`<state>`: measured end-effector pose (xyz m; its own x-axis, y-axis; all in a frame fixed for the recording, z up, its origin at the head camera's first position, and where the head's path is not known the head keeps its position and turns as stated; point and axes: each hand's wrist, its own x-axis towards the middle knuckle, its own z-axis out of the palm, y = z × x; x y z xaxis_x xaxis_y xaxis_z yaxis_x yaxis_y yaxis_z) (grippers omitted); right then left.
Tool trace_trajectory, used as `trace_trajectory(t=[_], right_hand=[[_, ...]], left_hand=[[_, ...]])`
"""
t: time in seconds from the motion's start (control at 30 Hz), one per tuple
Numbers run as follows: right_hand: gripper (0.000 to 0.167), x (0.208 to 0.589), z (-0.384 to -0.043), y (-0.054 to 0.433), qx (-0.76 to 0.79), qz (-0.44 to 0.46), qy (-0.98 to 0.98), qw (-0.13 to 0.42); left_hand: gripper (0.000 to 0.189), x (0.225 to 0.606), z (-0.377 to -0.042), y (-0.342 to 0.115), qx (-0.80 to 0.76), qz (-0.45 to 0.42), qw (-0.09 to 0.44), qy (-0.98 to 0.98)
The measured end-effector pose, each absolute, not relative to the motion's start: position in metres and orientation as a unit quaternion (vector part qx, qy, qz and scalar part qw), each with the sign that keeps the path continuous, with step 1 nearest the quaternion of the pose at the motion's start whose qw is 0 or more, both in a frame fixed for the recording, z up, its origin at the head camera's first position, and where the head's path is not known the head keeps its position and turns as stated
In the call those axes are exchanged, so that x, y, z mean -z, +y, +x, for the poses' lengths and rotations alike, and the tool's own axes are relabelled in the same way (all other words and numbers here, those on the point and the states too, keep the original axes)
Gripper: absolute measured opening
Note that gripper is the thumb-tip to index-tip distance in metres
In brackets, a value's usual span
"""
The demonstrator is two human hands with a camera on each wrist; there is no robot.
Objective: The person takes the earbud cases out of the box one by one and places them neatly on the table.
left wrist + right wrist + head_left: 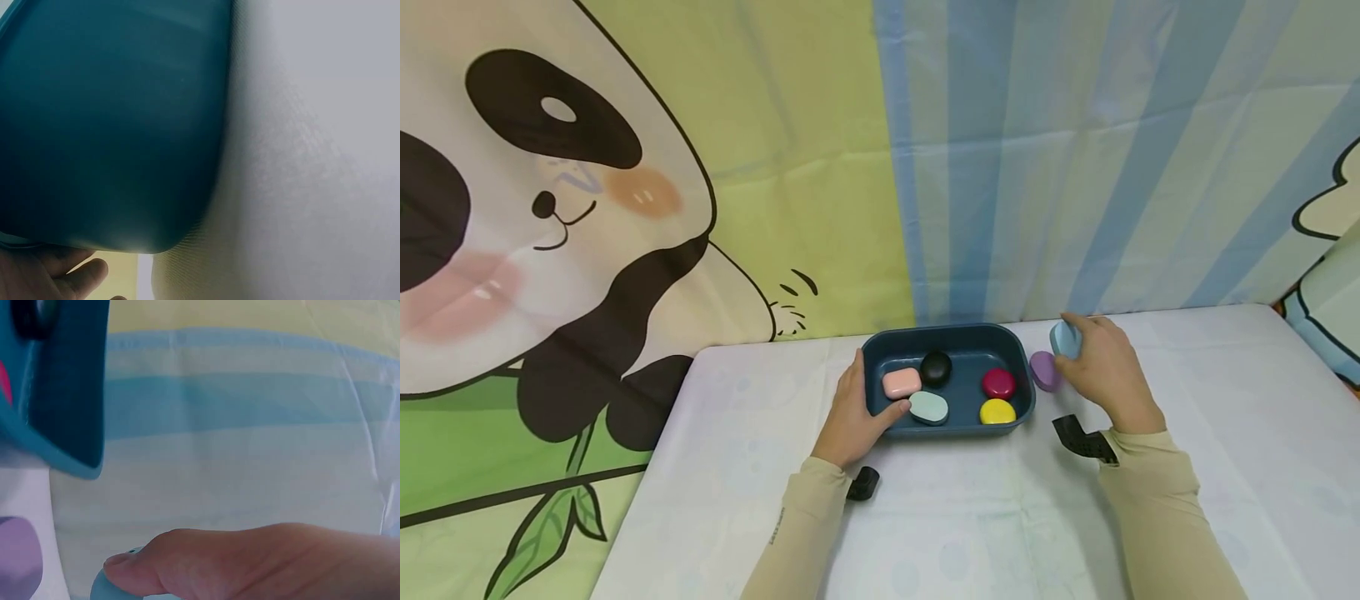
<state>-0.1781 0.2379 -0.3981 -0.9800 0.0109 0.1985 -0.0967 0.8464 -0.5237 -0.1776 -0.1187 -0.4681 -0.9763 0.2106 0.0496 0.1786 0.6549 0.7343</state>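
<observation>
A dark blue rectangular tray (951, 429) sits on the white table. My left hand (850, 417) grips its left end, the thumb over the rim and the fingers along the outside wall. Inside lie a pink rounded block (902, 383), a black round piece (936, 368), a pale mint oval piece (929, 407), a crimson round piece (998, 383) and a yellow round piece (997, 412). Right of the tray, my right hand (1105, 367) pinches a light blue rounded piece (1065, 340). Just below it is a purple oval piece (1045, 371), close against the tray's right wall.
A cloth backdrop (805, 167) with a panda and blue stripes hangs directly behind the table (955, 533). The tray stands near the table's back edge. Black camera straps (1086, 440) are on both wrists.
</observation>
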Motion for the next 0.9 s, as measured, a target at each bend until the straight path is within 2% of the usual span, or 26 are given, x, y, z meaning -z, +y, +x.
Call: trace_trajectory(t=[0.4, 0.63, 0.9], right_hand=[[0.057, 0.419, -0.186, 0.254, -0.258, 0.014, -0.964, 0.062], [0.056, 0.427, -0.189, 0.260, -0.253, 0.000, -0.967, 0.013], [0.058, 0.435, -0.193, 0.265, -0.238, -0.009, -0.971, -0.016]], left_hand=[[0.115, 0.468, -0.177, -0.118, -0.400, 0.107, 0.023, 0.910], [0.115, 0.466, -0.176, -0.118, -0.401, 0.104, 0.023, 0.910], [0.115, 0.468, -0.177, -0.119, -0.397, 0.106, 0.020, 0.911]])
